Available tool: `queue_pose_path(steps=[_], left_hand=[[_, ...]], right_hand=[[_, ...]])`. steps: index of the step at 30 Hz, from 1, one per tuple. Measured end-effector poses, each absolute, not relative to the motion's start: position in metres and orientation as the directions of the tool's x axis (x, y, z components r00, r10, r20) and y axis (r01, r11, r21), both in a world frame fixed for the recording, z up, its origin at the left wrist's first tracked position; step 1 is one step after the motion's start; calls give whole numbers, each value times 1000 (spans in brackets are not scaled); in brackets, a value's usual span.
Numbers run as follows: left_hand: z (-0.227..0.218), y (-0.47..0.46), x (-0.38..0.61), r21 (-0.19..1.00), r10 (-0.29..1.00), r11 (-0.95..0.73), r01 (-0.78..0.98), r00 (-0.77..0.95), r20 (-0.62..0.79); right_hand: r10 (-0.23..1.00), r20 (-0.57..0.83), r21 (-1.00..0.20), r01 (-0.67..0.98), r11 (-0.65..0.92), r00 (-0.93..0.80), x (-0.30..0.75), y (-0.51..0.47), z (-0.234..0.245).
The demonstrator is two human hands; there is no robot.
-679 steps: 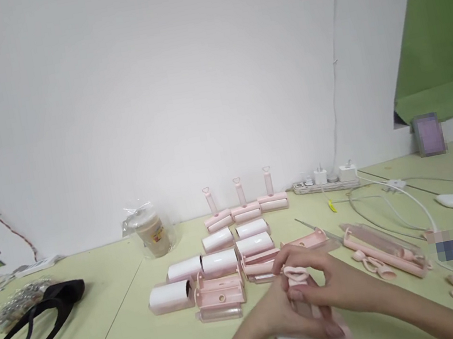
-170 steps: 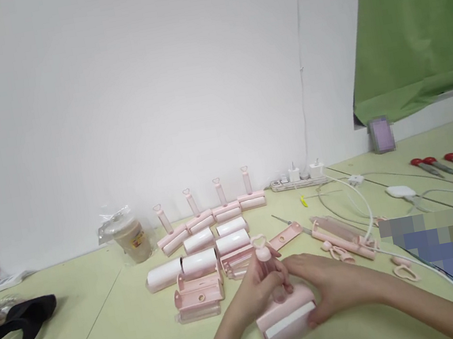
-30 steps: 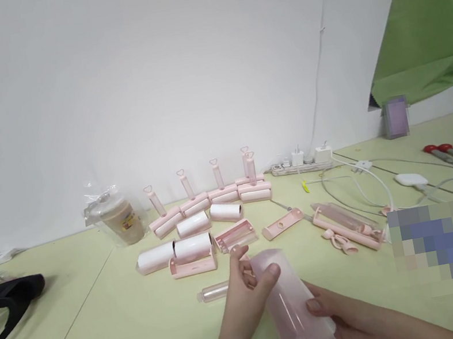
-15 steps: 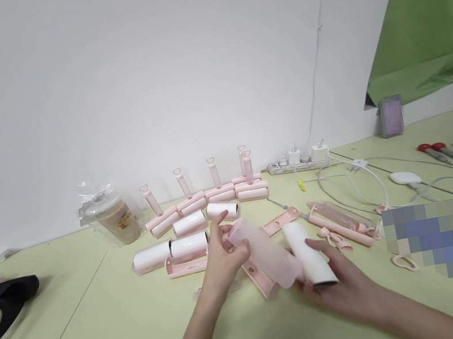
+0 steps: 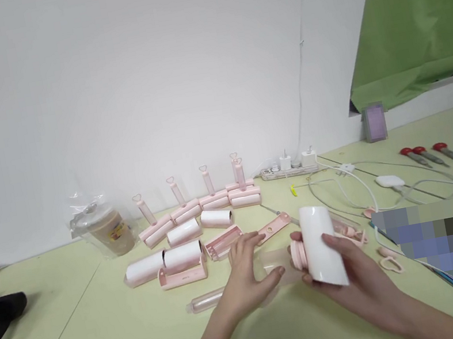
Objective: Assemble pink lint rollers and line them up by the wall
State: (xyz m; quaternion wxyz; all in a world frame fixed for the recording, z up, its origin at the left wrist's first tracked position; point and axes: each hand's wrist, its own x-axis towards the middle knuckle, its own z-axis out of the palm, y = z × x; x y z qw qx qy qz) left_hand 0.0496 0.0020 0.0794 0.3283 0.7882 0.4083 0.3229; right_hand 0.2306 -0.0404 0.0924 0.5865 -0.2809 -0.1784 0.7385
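My right hand (image 5: 355, 281) grips a white sticky-paper lint roll (image 5: 322, 246), tilted slightly. A ribbed pink end piece (image 5: 298, 254) sits against the roll's left side, within the same fingers. My left hand (image 5: 248, 271) is open, thumb and fingers spread, just left of it. Between the hands is a pale translucent sleeve (image 5: 275, 259); whether my left fingers touch it, I cannot tell. A clear pink tube (image 5: 206, 300) lies partly behind my left wrist. Beyond my left fingers lie a pink half-shell (image 5: 224, 242) and a flat pink strip (image 5: 278, 226).
Pink lint rollers with heart-topped handles (image 5: 208, 181) stand along the wall, white rolls (image 5: 183, 254) before them. A bagged drink cup (image 5: 110, 231) is at left. Cables, a power strip (image 5: 290, 170), a heart ring (image 5: 391, 264) and red-handled tools (image 5: 425, 155) lie right.
The right hand has turned the white roll more upright, showing the pink end piece. The left hand has moved right and lower, its fingers now spread. The view has shifted slightly right.
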Motion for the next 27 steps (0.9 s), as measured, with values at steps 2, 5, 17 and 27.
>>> queue_pose_path(steps=[2, 5, 17, 27], left_hand=[[88, -10, 47, 757, 785, -557, 341, 512, 347], [96, -28, 44, 757, 683, -625, 191, 604, 412], [68, -49, 36, 966, 929, -208, -155, 278, 245], [75, -55, 50, 890, 989, 116, -442, 134, -62]], right_hand=[[937, -240, -544, -764, -347, -254, 224, -46, 87], [893, -240, -468, -761, -449, -379, 217, -52, 82], [808, -257, -559, -600, -572, -530, 209, -67, 82], [712, -320, -878, -86, -470, -626, 198, -76, 72]])
